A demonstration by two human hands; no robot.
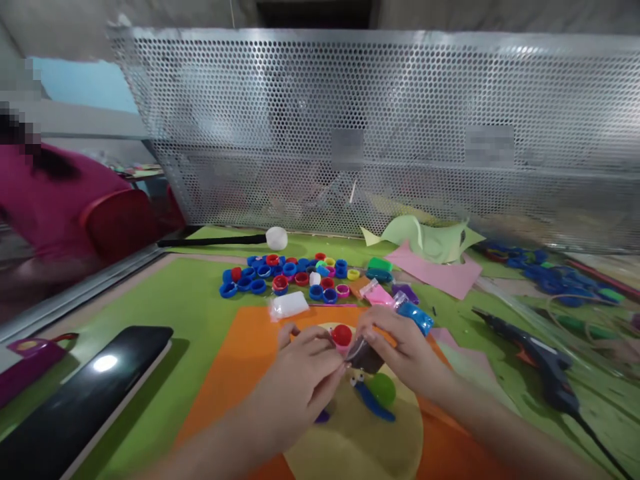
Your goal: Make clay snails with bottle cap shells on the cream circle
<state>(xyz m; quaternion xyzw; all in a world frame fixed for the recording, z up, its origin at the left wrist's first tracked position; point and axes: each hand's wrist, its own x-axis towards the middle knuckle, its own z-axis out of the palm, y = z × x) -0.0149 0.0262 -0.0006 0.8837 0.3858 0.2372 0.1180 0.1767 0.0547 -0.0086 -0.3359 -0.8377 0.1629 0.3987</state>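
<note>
My right hand (407, 343) pinches a small dark packet (367, 360) in clear wrapping, perhaps modelling clay. My left hand (303, 377) has its fingers closed at the packet's left edge. Below the packet lies a snail figure (374, 399) with a blue body, googly eyes and a round green shell. Behind my fingers a round red piece (342, 335) sits with pink beneath it. A bit of purple (323, 417) shows beside my left hand, mostly hidden. These figures rest on a pale yellow shape (360, 453) over an orange sheet (225, 380).
Several bottle caps (289, 269) and wrapped packets, one white (290, 305) and one blue (415, 315), lie behind the sheet. A glue gun (540, 363) lies right, a black phone (90, 393) left. Paper scraps (425, 243) lie before a perforated metal panel (320, 127).
</note>
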